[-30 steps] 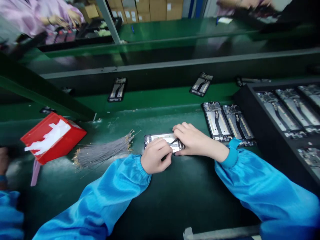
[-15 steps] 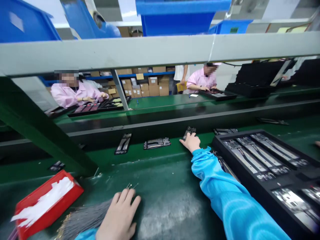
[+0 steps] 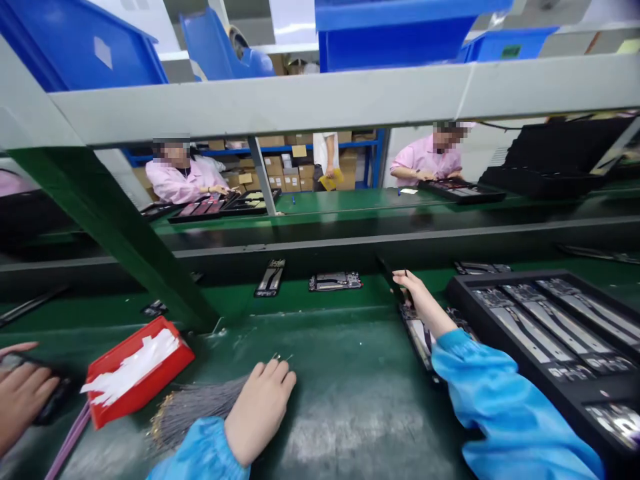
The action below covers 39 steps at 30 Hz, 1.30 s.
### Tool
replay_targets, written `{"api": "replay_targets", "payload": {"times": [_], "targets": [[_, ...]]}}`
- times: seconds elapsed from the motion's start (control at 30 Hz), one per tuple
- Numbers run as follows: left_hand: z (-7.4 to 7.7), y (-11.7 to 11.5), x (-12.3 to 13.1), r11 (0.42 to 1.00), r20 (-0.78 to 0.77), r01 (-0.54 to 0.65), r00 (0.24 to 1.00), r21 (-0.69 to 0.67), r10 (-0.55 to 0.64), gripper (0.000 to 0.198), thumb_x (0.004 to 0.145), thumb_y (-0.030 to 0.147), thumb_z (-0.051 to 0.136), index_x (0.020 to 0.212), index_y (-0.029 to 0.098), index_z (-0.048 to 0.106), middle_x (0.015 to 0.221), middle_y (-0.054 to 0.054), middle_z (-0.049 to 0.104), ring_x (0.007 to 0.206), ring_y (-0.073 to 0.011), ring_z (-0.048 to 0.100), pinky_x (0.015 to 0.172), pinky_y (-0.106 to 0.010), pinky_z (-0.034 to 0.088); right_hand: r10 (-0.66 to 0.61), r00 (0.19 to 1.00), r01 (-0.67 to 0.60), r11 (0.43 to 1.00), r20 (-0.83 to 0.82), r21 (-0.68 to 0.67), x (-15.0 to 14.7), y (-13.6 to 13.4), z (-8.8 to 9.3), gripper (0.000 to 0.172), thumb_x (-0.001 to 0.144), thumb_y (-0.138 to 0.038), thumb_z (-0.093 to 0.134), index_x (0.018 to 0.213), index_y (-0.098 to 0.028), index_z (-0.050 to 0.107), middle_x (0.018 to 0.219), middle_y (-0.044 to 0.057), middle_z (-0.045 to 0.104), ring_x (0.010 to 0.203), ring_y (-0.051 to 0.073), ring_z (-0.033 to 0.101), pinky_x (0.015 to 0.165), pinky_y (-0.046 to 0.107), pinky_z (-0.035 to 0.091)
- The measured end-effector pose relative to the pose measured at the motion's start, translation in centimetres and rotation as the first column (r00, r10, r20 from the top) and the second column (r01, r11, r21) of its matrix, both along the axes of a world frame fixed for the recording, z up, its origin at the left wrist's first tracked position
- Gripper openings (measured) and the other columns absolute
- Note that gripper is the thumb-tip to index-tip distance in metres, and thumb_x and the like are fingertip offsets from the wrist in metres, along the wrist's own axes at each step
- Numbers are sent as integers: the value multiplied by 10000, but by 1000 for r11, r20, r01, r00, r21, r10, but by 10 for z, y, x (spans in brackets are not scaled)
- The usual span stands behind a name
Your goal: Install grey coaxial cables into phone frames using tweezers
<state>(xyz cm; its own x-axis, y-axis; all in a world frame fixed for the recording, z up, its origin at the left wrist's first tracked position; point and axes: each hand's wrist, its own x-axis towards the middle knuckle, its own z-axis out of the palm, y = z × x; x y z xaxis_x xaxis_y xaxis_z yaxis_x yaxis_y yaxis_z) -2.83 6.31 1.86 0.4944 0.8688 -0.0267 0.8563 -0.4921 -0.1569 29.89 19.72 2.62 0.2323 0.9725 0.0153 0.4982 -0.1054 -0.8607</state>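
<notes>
My right hand point(image 3: 415, 293) grips a dark phone assembly point(image 3: 389, 275) by its edge and holds it tilted up, almost edge-on to me. Just below that hand another phone assembly point(image 3: 419, 337) lies on the green bench, partly covered by my wrist and sleeve. My left hand point(image 3: 264, 403) is closed over one end of a bundle of thin grey cables point(image 3: 193, 410); a few fine tips poke out past the fingers. Beyond the hands, a phone assembly point(image 3: 335, 281) lies crosswise, and another phone assembly point(image 3: 271, 277) lies lengthwise.
At right stands a black tray point(image 3: 463, 293) with several phone assemblies in slots. A red bin point(image 3: 150, 393) of white strips sits at left, near a green post point(image 3: 125, 227). A co-worker's hand point(image 3: 25, 393) holds a dark device at the left edge. Blue bins point(image 3: 395, 47) stand overhead.
My right hand has picked up the phone assembly it was reaching over and tilted it up. My left fingers have drawn together over the cables. The view has swung left, bringing a co-worker's hand in.
</notes>
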Motion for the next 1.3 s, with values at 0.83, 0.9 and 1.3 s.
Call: {"api": "replay_targets", "payload": {"times": [0.83, 0.9, 1.3], "targets": [[-29, 16, 15, 999, 464, 30, 886, -19, -18, 137, 860, 165, 415, 823, 168, 547, 882, -42, 554, 810, -153, 527, 757, -287, 440, 525, 368, -832, 554, 767, 20, -107, -131, -41, 263, 788, -429, 546, 804, -167, 563, 744, 69, 562, 737, 214, 503, 578, 312, 398], [-28, 15, 17, 1000, 417, 29, 909, -10, -22, 146, 875, 194, 406, 833, 173, 545, 832, -31, 557, 792, -161, 516, 742, -295, 419, 565, 499, -792, 605, 657, 83, -112, -127, -39, 213, 801, -383, 541, 790, -171, 550, 754, 63, 557, 749, 205, 502, 609, 310, 407], [-35, -4, 33, 998, 371, 67, 927, -17, -56, 158, 863, 212, 397, 787, 177, 531, 765, -21, 531, 728, -158, 482, 669, -280, 367, 694, 719, -676, 710, -38, 197, -110, -115, -35, 106, 855, -229, 457, 842, -187, 553, 853, 34, 570, 859, 161, 540, 796, 323, 421]]}}
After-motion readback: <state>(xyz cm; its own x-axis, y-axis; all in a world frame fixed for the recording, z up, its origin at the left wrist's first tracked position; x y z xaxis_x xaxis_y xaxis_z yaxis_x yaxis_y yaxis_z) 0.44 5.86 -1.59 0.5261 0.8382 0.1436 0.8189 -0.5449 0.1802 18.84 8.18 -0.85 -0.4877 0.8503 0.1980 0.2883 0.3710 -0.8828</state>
